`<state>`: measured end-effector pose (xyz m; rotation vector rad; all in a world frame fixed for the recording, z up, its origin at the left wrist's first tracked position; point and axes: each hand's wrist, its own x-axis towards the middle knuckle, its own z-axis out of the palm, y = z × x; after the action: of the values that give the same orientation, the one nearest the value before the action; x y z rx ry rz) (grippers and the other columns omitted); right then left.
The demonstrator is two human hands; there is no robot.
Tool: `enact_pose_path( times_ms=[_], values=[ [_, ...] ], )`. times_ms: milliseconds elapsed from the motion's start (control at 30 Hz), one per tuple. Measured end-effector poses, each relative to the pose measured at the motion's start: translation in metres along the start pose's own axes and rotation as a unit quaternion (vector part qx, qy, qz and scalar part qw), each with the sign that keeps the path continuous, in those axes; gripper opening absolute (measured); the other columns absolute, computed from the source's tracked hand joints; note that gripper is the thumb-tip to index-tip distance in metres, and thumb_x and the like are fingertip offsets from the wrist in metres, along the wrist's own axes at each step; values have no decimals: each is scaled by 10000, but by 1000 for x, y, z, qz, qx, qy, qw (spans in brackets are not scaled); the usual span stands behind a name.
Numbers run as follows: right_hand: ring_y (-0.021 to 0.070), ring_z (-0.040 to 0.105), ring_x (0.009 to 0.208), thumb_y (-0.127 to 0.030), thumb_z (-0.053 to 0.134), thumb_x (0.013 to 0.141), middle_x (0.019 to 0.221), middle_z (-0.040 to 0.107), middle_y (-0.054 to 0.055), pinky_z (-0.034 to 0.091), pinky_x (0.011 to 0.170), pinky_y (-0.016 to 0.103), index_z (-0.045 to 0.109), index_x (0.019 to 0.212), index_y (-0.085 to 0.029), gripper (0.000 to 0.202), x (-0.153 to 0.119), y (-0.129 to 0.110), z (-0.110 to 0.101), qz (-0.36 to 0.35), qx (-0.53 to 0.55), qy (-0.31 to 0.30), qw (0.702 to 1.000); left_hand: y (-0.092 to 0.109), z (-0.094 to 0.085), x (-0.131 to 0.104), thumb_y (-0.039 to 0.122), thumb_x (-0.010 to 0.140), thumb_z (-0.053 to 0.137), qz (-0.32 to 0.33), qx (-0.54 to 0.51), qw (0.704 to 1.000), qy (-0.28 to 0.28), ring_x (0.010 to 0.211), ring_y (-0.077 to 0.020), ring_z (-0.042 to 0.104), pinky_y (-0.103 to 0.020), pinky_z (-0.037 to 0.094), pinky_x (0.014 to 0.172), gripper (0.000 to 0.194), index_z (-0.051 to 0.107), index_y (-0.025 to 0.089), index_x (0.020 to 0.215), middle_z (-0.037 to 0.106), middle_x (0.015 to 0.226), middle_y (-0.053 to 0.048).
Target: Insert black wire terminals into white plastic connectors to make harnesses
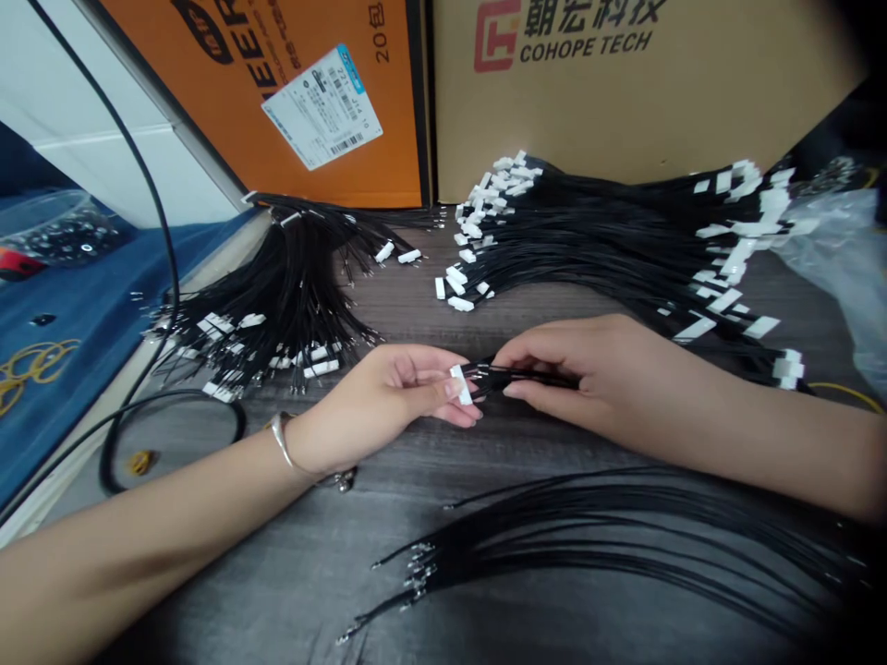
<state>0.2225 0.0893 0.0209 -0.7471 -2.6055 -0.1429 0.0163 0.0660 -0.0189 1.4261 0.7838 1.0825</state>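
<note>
While the left hand (pixel 388 392) pinches a small, white, rectangular plastic connector (pixel 460 384) between thumb and fingers, the right hand (pixel 575 360) grips a slim bunch of thin black wires with silvery metal tips (pixel 527 374) close to their ends. Both hands are nearly closed around what they hold, just apart from each other above the dark, wood-grained tabletop (pixel 277 573). The connector sits at the left fingertips, directly beside the metal tips; whether any wire is seated in it, I cannot tell.

The likeliest trouble is a wire entering the wrong slot, since the tips crowd together and look alike. A tip pushed in at a slant could bend, and one pushed too lightly could slip back out. The connector is small and held by its edge, so a hard shove might twist it loose.

Nearer the person, a loose fan of long black wires with bare metal ends (pixel 450 563) lies beneath the right forearm; a low sweep of that arm could scatter it. Left of the hands, a tangled heap of black wires with white connectors (pixel 297 268) could snag on the silver bangle (pixel 280 441).
</note>
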Motion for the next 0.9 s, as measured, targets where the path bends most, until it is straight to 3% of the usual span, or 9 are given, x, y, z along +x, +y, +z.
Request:
enact_pose_path(
  times_ms=[200,300,467,600,900],
  values=[
    [113,563,768,-187,463,878,861,620,43,422,682,228,641,881,-136,185,-4,-5,0,-89,-89,102,987,-1,-2,0,132,779,643,2,-23,1000,-3,701,-128,672,-222,558,689,182,622,55,943,693,769,-67],
    [118,558,798,-192,462,882,887,615,58,425,706,226,640,867,-131,189,-7,-12,-4,-100,-99,138,980,-1,-2,-1,125,786,632,1,-23,1000,-5,704,-126,670,-213,555,687,173,617,46,939,691,772,-72],
    [51,563,641,-199,556,819,739,652,-56,406,604,172,680,821,-239,130,-6,-17,-1,2,18,42,999,-2,-2,0,122,773,644,10,-20,1000,-7,723,-140,678,-237,560,707,205,610,57,964,695,775,-69],
    [49,544,564,-249,594,761,682,654,-70,377,513,181,699,757,-258,106,-2,-13,1,101,47,17,994,1,0,-2,108,794,615,-1,20,1000,-7,728,-132,676,-229,559,712,192,602,38,972,704,794,-94],
    [45,510,530,-235,554,761,634,622,-62,366,507,198,683,695,-226,145,-3,-12,6,74,-3,18,997,2,1,-2,134,827,576,14,107,994,-27,736,-96,680,-175,551,723,152,622,83,962,712,813,-52]
  ],
)
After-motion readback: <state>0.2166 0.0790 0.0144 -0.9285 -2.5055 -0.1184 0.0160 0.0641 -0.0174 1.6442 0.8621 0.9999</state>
